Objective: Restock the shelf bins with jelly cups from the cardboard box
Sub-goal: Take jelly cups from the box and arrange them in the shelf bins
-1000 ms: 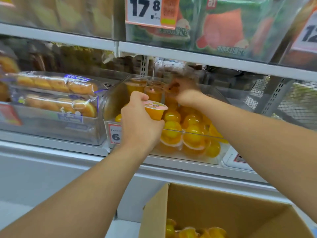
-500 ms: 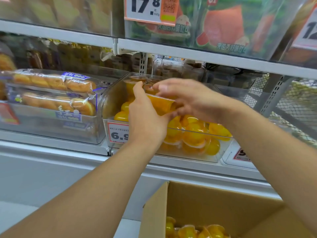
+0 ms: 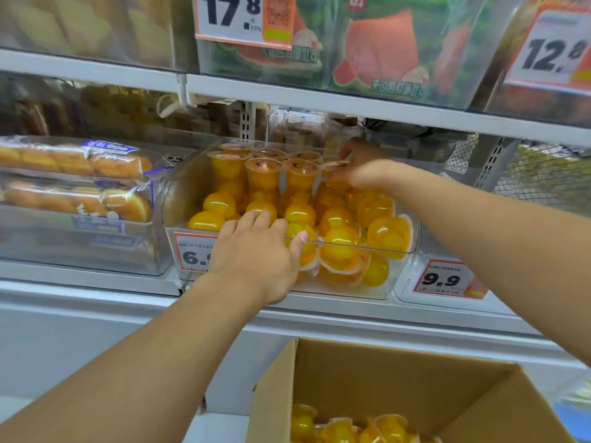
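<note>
Right hand, reaching deep into the clear shelf bin, fingers curled on the rim of an upright jelly cup at the right end of the standing rows at the back; the exact finger contact is blurred. Left hand, fingers straight and relaxed and holding nothing, lies over the bin's front wall, fingertips touching the loose jelly cups heaped in the front half. Upright jelly cups, lids up, stand in two rows behind the heap. A price label reading 6.9 on the bin front is partly covered by the left hand. To the left, a second clear bin holds wrapped bread rolls in two layers. To the right, a bin front carries a 9.9 label. On the shelf above, bins of watermelon-print packages bear price cards 17.8 and 12.8. The upper shelf rail overhangs the back of the jelly bin, just above the right hand. Below, the open cardboard box shows more jelly cups at its bottom. Compared with half a second earlier, the two hands have parted: the cup then held between them in front of the bin is now at the back with the right hand, and the left hand has dropped to the front wall, empty.
</note>
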